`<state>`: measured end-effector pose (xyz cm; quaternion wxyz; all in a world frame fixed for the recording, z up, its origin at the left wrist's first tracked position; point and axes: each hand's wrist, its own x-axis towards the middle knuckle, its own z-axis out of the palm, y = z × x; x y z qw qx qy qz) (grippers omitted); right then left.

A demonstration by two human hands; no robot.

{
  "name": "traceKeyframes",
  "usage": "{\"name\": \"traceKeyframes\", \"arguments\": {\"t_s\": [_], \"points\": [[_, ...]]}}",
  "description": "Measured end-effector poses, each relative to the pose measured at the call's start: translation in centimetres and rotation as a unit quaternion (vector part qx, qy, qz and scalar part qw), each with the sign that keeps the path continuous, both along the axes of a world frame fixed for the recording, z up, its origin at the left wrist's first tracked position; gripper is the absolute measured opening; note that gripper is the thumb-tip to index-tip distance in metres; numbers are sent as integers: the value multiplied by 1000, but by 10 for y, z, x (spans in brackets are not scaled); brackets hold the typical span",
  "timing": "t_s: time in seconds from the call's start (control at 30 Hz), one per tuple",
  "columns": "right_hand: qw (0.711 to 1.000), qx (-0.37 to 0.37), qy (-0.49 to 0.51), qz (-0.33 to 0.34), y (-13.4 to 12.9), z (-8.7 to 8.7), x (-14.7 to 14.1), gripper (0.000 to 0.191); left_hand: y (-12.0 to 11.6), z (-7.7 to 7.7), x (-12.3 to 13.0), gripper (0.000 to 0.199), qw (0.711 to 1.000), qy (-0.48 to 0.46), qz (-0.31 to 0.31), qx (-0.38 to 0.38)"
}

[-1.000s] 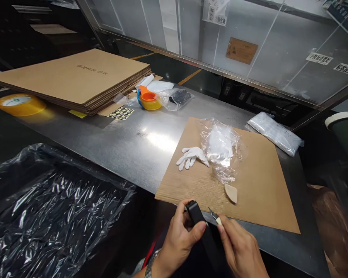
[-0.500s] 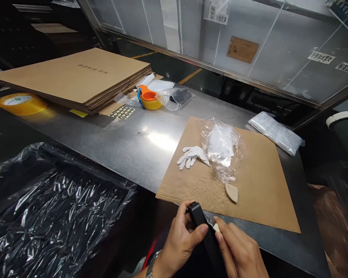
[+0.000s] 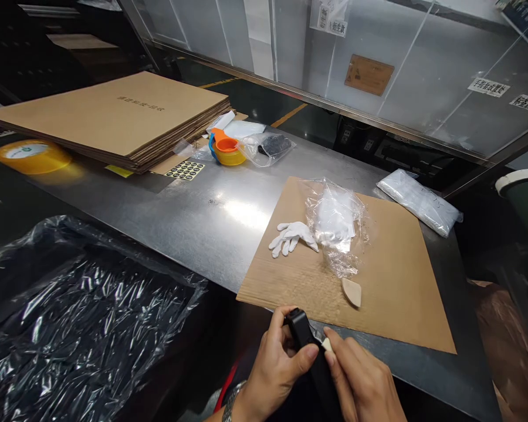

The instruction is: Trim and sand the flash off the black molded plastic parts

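My left hand (image 3: 278, 366) is closed around a long black part (image 3: 300, 326), thumb on top, at the bottom middle of the view. Between the thumb and fingertips of my right hand (image 3: 364, 375) is a small cream-white wedge, perhaps a sponge (image 3: 327, 344), pressed against the part's side. The lower end of the black part is hidden by the hands. On the cardboard sheet (image 3: 396, 293) just beyond lies a beige wedge-shaped pad (image 3: 352, 292). A white glove (image 3: 293, 238) and a clear plastic bag with white sheets (image 3: 335, 220) lie farther up the cardboard.
Flat cardboard (image 3: 114, 114) is stacked at the back left, by a yellow tape roll (image 3: 31, 157). An orange tape dispenser (image 3: 226, 147) and a bagged dark item (image 3: 273, 146) sit mid-table. Black plastic film (image 3: 83, 328) covers something at left. A wrapped white packet (image 3: 418, 200) lies right.
Both hands stay almost in place around the black part. The small white wedge and the black part have shifted only very slightly.
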<state>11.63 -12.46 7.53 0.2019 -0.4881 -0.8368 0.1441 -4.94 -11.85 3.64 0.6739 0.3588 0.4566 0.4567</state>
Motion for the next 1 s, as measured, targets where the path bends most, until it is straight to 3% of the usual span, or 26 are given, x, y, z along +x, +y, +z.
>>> {"name": "traceKeyframes", "arguments": {"t_s": [0.2, 0.33, 0.47, 0.57, 0.77, 0.93, 1.0], "points": [[1000, 11, -13, -4, -1, -2, -2, 32, 0, 2, 1, 48, 1000, 8, -2, 6], [998, 17, -33, -52, 3, -11, 0, 33, 0, 6, 1, 48, 1000, 12, 4, 14], [997, -43, 8, -70, 7, -14, 3, 32, 1, 4, 2, 44, 1000, 10, -7, 18], [987, -113, 95, -67, 10, -6, 3, 29, 1, 0, 2, 42, 1000, 1, -12, 9], [915, -308, 250, -75, 20, 10, -6, 23, 1, 1, 3, 44, 998, -46, -33, 1], [836, -415, 352, -76, 32, 0, -14, 27, 0, 5, 3, 47, 993, -100, -64, -3], [818, -431, 370, -90, 36, -5, -16, 28, -1, 6, 3, 47, 993, -97, -63, -8]]}}
